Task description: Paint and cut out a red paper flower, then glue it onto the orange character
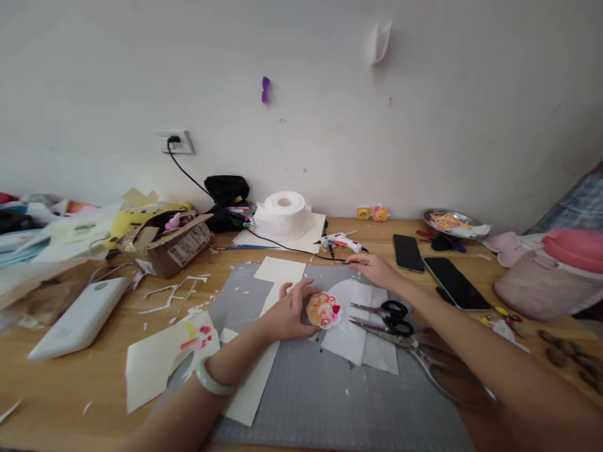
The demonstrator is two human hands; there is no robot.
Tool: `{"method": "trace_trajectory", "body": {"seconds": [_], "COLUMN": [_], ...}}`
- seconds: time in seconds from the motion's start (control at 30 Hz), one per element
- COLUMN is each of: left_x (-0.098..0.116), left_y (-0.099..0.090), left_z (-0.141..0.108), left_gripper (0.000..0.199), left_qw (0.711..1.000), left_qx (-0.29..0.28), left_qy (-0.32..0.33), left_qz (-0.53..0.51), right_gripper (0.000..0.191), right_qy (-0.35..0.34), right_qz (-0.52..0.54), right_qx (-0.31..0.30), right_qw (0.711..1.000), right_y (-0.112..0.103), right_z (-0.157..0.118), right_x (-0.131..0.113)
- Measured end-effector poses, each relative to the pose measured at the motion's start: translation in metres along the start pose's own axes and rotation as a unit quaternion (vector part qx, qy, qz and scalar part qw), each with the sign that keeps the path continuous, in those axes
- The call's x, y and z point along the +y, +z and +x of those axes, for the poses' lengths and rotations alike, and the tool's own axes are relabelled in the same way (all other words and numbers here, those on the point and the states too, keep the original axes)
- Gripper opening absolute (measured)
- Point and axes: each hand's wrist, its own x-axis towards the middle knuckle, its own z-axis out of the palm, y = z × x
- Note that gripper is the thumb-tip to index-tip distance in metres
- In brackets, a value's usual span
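Note:
My left hand (293, 314), with a pale bracelet on its wrist, holds a flower-shaped paper piece (324, 309) painted orange, red and pink, its thumb at the lower edge. My right hand (372, 267) reaches over the back of the grey cutting mat (311, 389), its fingers closed at the black cord near the white glue gun (346, 242); what lies between them is too small to name. White tissue sheets (346, 342) lie beside the flower piece. Two black-handled scissors (393, 307) and a metal pair (424, 358) rest on and beside them.
A roll of white tissue (284, 213) stands at the back on paper sheets. Two phones (407, 252) and a metal bowl (455, 226) are at the right. An open cardboard box (169, 242), a white power bank (80, 317) and paper scraps lie at the left.

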Motion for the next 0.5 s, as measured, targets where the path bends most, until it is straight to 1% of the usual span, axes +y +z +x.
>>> {"method": "trace_trajectory", "body": {"seconds": [0.17,0.27,0.33,0.4,0.5], "left_x": [0.000,-0.001,-0.004,-0.010,-0.026], "left_y": [-0.002,-0.004,-0.007,-0.013,-0.031], "left_z": [0.003,0.003,0.003,0.003,0.000], "left_gripper": [0.092,0.090,0.087,0.084,0.077], "left_qw": [0.999,0.997,0.991,0.979,0.944], "left_qx": [0.014,0.045,0.085,0.136,0.219], "left_qy": [-0.023,-0.056,-0.097,-0.153,-0.249], "left_qz": [-0.019,-0.028,-0.026,-0.017,0.001], "right_gripper": [0.024,0.021,0.020,0.018,0.015], "right_qy": [0.009,0.006,0.000,-0.007,-0.010], "right_qz": [-0.028,-0.057,-0.079,-0.101,-0.134], "right_qx": [0.001,0.004,0.014,0.026,0.028], "right_qw": [1.000,0.998,0.997,0.995,0.991], "right_y": [0.006,0.003,-0.001,-0.005,-0.005], "right_z": [0.003,0.000,0.000,0.003,0.015], "right_x": [-0.006,-0.013,-0.019,-0.026,-0.037]}}
